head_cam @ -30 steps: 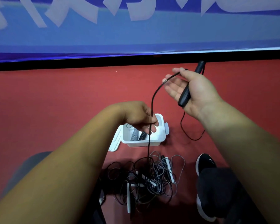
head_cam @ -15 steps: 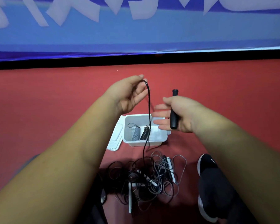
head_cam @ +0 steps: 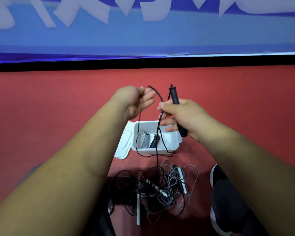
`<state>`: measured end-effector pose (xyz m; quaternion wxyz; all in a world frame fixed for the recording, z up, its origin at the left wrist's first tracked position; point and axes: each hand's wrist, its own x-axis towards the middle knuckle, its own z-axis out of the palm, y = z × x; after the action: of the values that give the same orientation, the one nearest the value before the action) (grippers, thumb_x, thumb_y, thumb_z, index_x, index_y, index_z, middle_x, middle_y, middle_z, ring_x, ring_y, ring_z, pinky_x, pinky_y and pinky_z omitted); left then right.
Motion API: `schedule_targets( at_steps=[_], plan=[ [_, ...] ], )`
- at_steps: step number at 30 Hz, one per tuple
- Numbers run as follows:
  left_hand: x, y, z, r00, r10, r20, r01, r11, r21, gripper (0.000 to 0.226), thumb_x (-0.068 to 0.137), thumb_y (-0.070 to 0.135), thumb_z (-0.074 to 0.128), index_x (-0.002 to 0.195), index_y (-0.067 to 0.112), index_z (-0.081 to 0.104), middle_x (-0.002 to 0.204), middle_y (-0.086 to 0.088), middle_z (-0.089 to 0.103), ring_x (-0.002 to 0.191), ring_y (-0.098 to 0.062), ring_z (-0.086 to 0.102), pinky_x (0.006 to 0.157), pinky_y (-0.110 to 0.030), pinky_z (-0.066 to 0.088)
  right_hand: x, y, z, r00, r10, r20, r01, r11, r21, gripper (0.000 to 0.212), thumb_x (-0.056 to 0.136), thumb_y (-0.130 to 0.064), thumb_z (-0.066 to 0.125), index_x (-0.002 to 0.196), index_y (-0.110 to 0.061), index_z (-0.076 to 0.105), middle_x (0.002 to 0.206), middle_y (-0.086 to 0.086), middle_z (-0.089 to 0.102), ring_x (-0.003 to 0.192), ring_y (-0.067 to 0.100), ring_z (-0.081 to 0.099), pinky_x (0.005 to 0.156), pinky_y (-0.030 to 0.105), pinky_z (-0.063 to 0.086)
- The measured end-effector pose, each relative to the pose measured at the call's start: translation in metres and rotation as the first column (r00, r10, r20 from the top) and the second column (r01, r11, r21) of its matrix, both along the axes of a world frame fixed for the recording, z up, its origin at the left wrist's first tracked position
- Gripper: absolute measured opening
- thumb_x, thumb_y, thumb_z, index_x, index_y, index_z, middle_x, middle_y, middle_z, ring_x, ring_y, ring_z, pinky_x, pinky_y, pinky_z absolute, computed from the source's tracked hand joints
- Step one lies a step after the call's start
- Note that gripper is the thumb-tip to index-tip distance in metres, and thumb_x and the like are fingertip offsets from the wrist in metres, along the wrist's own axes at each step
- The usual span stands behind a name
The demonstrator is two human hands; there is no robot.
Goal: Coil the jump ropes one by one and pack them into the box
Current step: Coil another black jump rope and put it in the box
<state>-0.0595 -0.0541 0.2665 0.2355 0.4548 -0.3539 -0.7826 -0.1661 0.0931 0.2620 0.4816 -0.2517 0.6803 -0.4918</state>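
The right hand [head_cam: 186, 118] was clamped round the black handle [head_cam: 174, 95] of the black jump rope [head_cam: 159, 97], with the handle's tip pointing up and away. The left hand [head_cam: 134, 101], just to its left, had its fingers curled on the cord. From there the cord arced across to the right hand and hung down in front of the white box [head_cam: 170, 147] to the tangled pile [head_cam: 157, 189] on the near floor.

The cord looked thin, light and limp, so it would probably sag and spring out of any loop not pinned down. The handle was the one stiff part and the sound place to anchor. The free hand would do best pinching the cord close by and feeding short turns, because the trailing end ran into the other ropes and could drag them. Two ribbed handles [head_cam: 145, 140] already lay in the box, with its lid [head_cam: 124, 143] on the floor against the left side.
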Motion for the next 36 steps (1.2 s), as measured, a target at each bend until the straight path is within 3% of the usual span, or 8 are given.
schedule_targets(
  at_steps=[4,8,11,17,21,25,30,36],
  plan=[
    [0.001,0.012,-0.004,0.866,-0.373,0.334,0.435,0.891,-0.133,0.036,0.104,-0.005,0.03,0.124,0.006,0.058,0.109,-0.009,0.079,0.096,-0.025,0.076,0.089,-0.04,0.061,-0.011,-0.003,0.011,0.922,-0.221,0.318,0.264,0.959,-0.099,0.015,0.105,-0.023,0.067,0.102,-0.009,0.071,0.074,0.007,0.071,0.078,0.027,0.081,0.059,0.034,0.064],
    [0.006,0.03,-0.011,0.376,-0.644,0.666,0.906,0.407,-0.118,0.04,0.101,-0.005,0.041,0.117,0.016,0.072,0.107,0.006,0.079,0.093,-0.01,0.067,0.083,-0.031,0.05,-0.027,-0.002,0.022,0.754,-0.307,0.58,0.479,0.862,-0.165,0.015,0.108,-0.021,0.062,0.101,-0.01,0.068,0.08,0.006,0.075,0.084,0.022,0.081,0.072,0.037,0.067],
    [0.008,0.038,-0.018,0.23,-0.686,0.69,0.961,0.273,-0.049,0.025,0.106,0.008,0.054,0.122,0.015,0.072,0.118,0.004,0.077,0.1,-0.008,0.064,0.083,-0.026,0.047,-0.038,0.002,0.028,0.633,-0.321,0.704,0.6,0.778,-0.185,0.013,0.108,-0.018,0.061,0.106,-0.008,0.068,0.091,0.01,0.08,0.094,0.024,0.081,0.074,0.038,0.066],
    [0.002,0.036,-0.013,0.481,-0.698,0.53,0.854,0.511,-0.102,0.021,0.111,0.018,0.049,0.107,0.006,0.066,0.095,-0.007,0.079,0.075,-0.014,0.074,0.074,-0.029,0.061,-0.049,0.004,0.022,0.711,-0.358,0.606,0.548,0.822,-0.157,0.03,0.113,-0.031,0.051,0.113,-0.009,0.07,0.108,0.011,0.081,0.1,0.027,0.08,0.088,0.043,0.064],
    [-0.004,0.032,-0.002,0.727,-0.599,0.335,0.66,0.745,-0.101,0.016,0.108,0.016,0.054,0.106,0.005,0.066,0.089,-0.007,0.078,0.07,-0.014,0.075,0.071,-0.031,0.064,-0.047,0.001,0.001,0.889,-0.321,0.326,0.306,0.947,0.099,0.033,0.113,-0.037,0.047,0.125,-0.016,0.069,0.11,0.007,0.08,0.098,0.027,0.078,0.087,0.043,0.061],
    [-0.008,0.03,0.005,0.906,-0.395,0.151,0.403,0.915,-0.026,0.013,0.105,0.016,0.06,0.1,0.007,0.066,0.072,-0.004,0.074,0.058,-0.008,0.071,0.055,-0.022,0.062,-0.029,0.003,-0.009,0.972,-0.125,0.197,0.055,0.944,0.326,0.015,0.107,-0.025,0.059,0.114,-0.02,0.071,0.105,0.001,0.079,0.092,0.023,0.076,0.087,0.04,0.062],
    [-0.007,0.02,0.009,0.995,-0.087,-0.056,0.089,0.996,0.022,0.013,0.105,0.009,0.058,0.096,0.004,0.065,0.065,-0.007,0.072,0.057,-0.01,0.073,0.054,-0.023,0.061,-0.011,0.004,-0.009,0.976,0.138,0.167,-0.191,0.915,0.357,0.022,0.108,-0.025,0.056,0.118,-0.019,0.075,0.116,-0.003,0.08,0.108,0.019,0.075,0.089,0.032,0.061],
    [0.002,0.001,0.006,0.99,0.095,-0.109,-0.089,0.994,0.059,0.018,0.109,0.017,0.054,0.102,0.004,0.064,0.069,-0.012,0.073,0.063,-0.02,0.076,0.058,-0.031,0.064,-0.003,0.003,0.0,0.986,0.149,0.07,-0.161,0.965,0.208,0.019,0.109,-0.021,0.058,0.106,-0.014,0.075,0.106,0.005,0.082,0.102,0.027,0.079,0.092,0.039,0.064]
  ],
)
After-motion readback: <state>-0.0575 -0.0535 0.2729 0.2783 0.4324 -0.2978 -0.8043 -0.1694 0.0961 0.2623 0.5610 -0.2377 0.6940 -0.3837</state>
